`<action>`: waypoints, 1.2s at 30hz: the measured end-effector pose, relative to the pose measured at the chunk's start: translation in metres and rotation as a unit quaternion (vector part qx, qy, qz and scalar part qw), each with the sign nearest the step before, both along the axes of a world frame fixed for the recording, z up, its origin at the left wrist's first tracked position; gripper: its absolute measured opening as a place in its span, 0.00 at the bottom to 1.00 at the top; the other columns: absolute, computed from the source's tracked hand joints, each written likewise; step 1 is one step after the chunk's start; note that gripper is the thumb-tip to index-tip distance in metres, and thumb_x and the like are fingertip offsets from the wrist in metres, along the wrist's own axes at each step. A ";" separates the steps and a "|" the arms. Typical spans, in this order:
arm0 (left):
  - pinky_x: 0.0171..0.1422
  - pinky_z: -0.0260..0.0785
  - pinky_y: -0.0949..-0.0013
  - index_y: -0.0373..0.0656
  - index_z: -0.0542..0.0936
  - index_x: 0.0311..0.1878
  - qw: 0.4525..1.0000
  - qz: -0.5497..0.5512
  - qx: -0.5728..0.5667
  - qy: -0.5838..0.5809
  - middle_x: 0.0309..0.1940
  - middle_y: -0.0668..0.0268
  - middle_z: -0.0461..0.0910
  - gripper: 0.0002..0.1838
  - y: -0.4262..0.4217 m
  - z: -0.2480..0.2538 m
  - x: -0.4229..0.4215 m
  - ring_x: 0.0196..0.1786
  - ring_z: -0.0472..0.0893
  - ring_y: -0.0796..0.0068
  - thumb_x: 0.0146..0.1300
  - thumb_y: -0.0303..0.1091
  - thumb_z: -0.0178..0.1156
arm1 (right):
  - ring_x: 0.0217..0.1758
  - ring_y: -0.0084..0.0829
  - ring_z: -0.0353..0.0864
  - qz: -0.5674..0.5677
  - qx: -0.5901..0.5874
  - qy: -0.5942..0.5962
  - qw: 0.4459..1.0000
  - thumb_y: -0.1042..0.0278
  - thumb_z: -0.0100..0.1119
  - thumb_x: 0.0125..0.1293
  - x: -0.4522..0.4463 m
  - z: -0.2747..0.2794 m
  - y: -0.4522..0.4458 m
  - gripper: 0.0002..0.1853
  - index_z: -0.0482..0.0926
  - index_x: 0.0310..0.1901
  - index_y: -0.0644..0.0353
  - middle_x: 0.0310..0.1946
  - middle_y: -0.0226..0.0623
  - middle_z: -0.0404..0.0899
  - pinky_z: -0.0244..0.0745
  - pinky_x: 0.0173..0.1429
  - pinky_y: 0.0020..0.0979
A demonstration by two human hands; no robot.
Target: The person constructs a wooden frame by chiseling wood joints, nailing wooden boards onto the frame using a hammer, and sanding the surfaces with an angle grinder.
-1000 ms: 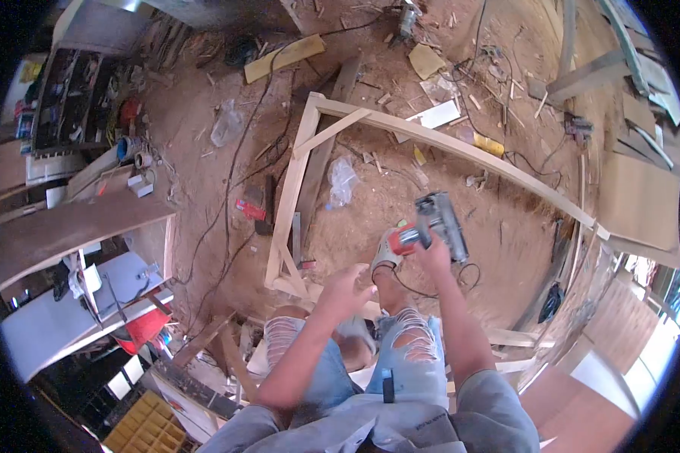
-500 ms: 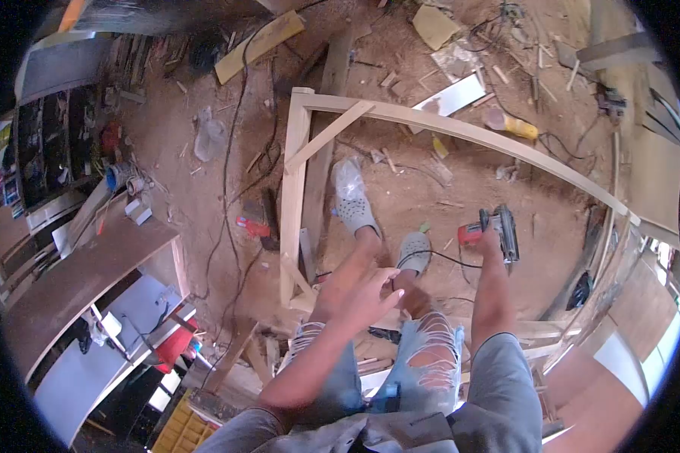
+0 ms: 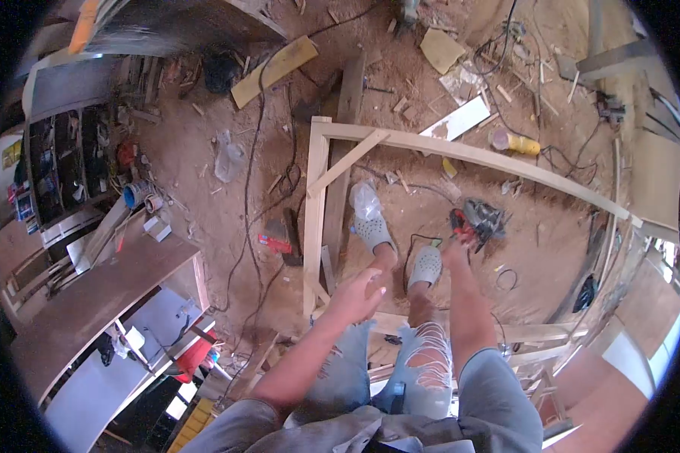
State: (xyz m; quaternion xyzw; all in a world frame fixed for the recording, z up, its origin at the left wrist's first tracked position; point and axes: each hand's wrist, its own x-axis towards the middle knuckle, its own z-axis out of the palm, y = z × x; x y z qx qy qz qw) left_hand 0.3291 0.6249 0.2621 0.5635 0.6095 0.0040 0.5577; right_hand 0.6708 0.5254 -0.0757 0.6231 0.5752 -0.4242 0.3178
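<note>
The fingers of the right hand (image 3: pixel 458 245) are closed around the handle of a red and black power tool (image 3: pixel 482 220); blur hides how each finger is placed, and whether the trigger is pressed cannot be told. For such a tool to be carried well, a full wrap of the handle is called for, with the wrist firm, the trigger left free and the working side turned away from the legs. The fingers of the left hand (image 3: pixel 359 298) are loosely bent and a little apart, with nothing held; that hand is seen over the lower leg, and whether the leg is touched cannot be told.

The tool is held low over the dirt floor (image 3: pixel 536 249), beside the right clog (image 3: pixel 427 266) and inside the pale timber frame (image 3: pixel 315 219); contact with the floor cannot be made out. Since a dark cable (image 3: pixel 429 190) lies near the tool, both it and the feet are best given clearance. The left clog (image 3: pixel 372 230) is overlapped by a clear plastic bag (image 3: pixel 366 200), by which footing could be spoiled. One corner of the frame is crossed by a diagonal brace (image 3: pixel 347 162). Beyond the long rail, a white board (image 3: pixel 465 118) and a yellow tool (image 3: pixel 521 143) are seen.
</note>
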 end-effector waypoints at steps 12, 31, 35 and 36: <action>0.66 0.75 0.46 0.46 0.80 0.64 0.987 -0.133 0.088 -0.014 0.57 0.48 0.85 0.26 0.009 0.122 0.001 0.61 0.83 0.44 0.69 0.49 0.65 | 0.54 0.48 0.90 -0.282 0.159 0.221 0.920 0.60 0.62 0.73 -0.064 0.354 0.002 0.20 0.84 0.62 0.57 0.47 0.54 0.89 0.83 0.59 0.45; 0.90 0.39 0.60 0.50 0.40 0.89 0.881 0.026 -0.149 -0.447 0.90 0.66 0.39 0.44 -0.100 0.367 0.243 0.90 0.43 0.66 0.83 0.67 0.34 | 0.92 0.40 0.30 -0.495 0.388 0.463 0.624 0.52 0.42 0.87 -0.006 0.720 -0.066 0.40 0.38 0.86 0.67 0.89 0.48 0.32 0.34 0.91 0.39; 0.90 0.42 0.57 0.51 0.43 0.89 0.857 -0.027 -0.249 -0.451 0.89 0.66 0.44 0.47 -0.156 0.412 0.312 0.89 0.47 0.65 0.80 0.73 0.30 | 0.92 0.44 0.23 -0.534 0.521 0.452 0.489 0.53 0.38 0.87 0.051 0.720 -0.116 0.41 0.34 0.84 0.74 0.88 0.57 0.29 0.25 0.90 0.38; 0.90 0.43 0.57 0.51 0.44 0.89 0.855 -0.029 -0.271 -0.442 0.89 0.66 0.45 0.48 -0.166 0.396 0.322 0.89 0.49 0.65 0.79 0.75 0.31 | 0.92 0.44 0.23 -0.546 0.536 0.446 0.465 0.53 0.38 0.87 0.063 0.735 -0.130 0.41 0.34 0.84 0.73 0.88 0.57 0.29 0.25 0.90 0.39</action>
